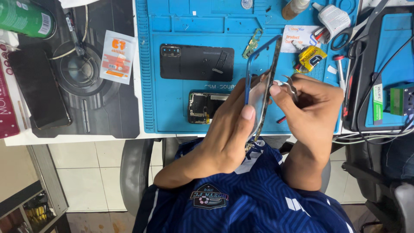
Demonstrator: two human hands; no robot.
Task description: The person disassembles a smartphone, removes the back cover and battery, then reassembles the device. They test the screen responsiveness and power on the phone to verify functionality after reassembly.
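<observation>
Left hand (228,125) grips one blue phone frame (261,82), held on edge above blue mat (181,116), thumb on frame's face. Right hand (312,108) pinches one pair of tweezers (290,85), tips at frame's edge. On mat: one black back cover (196,62), one opened phone body (205,107), one small green circuit board (252,44). One dark phone (39,88) well apart, far left.

Bright blue ribbed mat (155,64) here, black back cover (196,62) on it, blue-edged phone frame (261,86), navy zigzag-patterned shirt (258,203), green can (26,17).
</observation>
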